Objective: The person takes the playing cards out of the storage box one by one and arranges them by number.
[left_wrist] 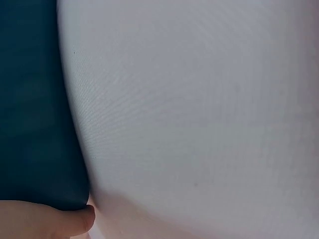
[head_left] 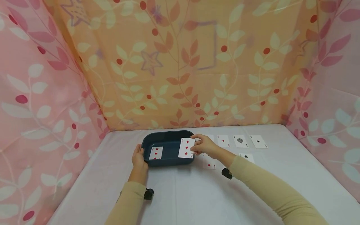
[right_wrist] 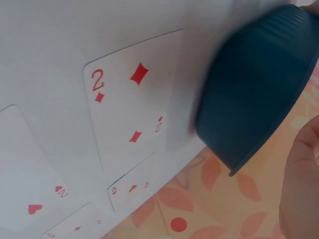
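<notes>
A dark blue oblong tray (head_left: 168, 162) is on the white-covered table, tilted up in the right wrist view. My left hand (head_left: 139, 161) grips its left end, and in the left wrist view the thumb (left_wrist: 75, 222) lies against the tray's wall (left_wrist: 35, 109). Between the thumb and fingers of my right hand (head_left: 204, 145) is a three of diamonds (head_left: 186, 148), face up over the tray's right end. Inside the tray, toward the left, lies a three of hearts (head_left: 156, 153). The right wrist view shows part of the right hand (right_wrist: 303, 174), but not the held card.
Right of the tray, face-up cards lie in rows. At the back are aces of diamonds (head_left: 223, 141), spades (head_left: 240, 141) and clubs (head_left: 258, 141). In front are a two of diamonds (head_left: 209, 163) and a partly hidden club card (head_left: 248, 158). A patterned cloth wall (head_left: 180, 78) stands behind.
</notes>
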A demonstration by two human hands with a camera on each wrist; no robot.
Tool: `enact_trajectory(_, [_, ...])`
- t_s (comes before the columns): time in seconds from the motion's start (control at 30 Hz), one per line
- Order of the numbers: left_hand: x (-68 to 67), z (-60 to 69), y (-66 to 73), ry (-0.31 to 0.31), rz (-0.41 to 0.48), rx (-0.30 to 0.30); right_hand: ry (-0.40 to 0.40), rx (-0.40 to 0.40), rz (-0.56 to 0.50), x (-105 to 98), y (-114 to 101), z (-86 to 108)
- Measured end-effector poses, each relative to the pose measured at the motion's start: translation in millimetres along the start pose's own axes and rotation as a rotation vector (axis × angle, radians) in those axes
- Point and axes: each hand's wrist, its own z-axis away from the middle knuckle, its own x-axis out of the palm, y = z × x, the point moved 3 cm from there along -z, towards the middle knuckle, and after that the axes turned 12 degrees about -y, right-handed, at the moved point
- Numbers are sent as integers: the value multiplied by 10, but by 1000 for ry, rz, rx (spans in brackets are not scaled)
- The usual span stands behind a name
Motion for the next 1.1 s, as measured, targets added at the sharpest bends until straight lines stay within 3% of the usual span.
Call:
enact_trajectory(0.27, [0,2,-3,-9,13,8,-11,24,-16,-71,83,129])
enact_trajectory(0.5, [10,9,9,-54,22,42,-55,-3,-48,-132,102,249])
enact_trajectory(1.1, [2,4,21,-44,9,27,-87,39,-25,-251,218,504])
